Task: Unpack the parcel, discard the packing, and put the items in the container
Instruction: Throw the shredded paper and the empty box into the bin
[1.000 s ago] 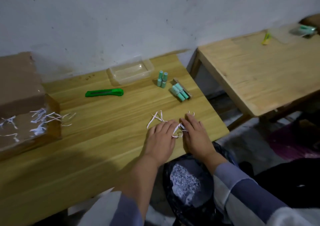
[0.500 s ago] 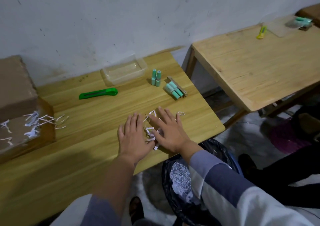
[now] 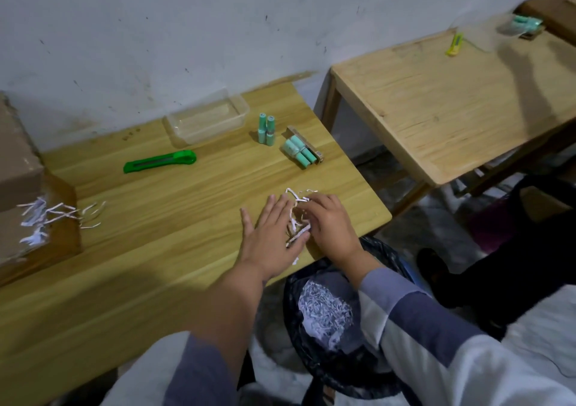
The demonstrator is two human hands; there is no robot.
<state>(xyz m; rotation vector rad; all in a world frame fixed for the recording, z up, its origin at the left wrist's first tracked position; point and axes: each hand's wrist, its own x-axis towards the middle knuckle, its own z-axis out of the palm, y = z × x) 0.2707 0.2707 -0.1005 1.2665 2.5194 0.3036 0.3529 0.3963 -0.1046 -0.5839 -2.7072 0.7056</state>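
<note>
The left hand point(image 3: 270, 237) and right hand point(image 3: 331, 225), flat and seemingly grasping nothing, corral paper shreds point(image 3: 296, 218) at the table point(image 3: 156, 265) edge; the bin point(image 3: 336, 327) waits directly below.

At the left edge of the frame the cardboard box point(image 3: 18, 168) is cut off, so we see only its right part. The shredded paper point(image 3: 297, 218) near the table's front edge lies partly under the left hand point(image 3: 268, 237) and right hand point(image 3: 330, 224); we cannot tell how much is covered. At the upper right, the teal items point(image 3: 523, 23) on the second table point(image 3: 436, 109) are blurred and too small for us to identify. The black bag point(image 3: 383, 256) is partly hidden by the right sleeve point(image 3: 414, 321).
</note>
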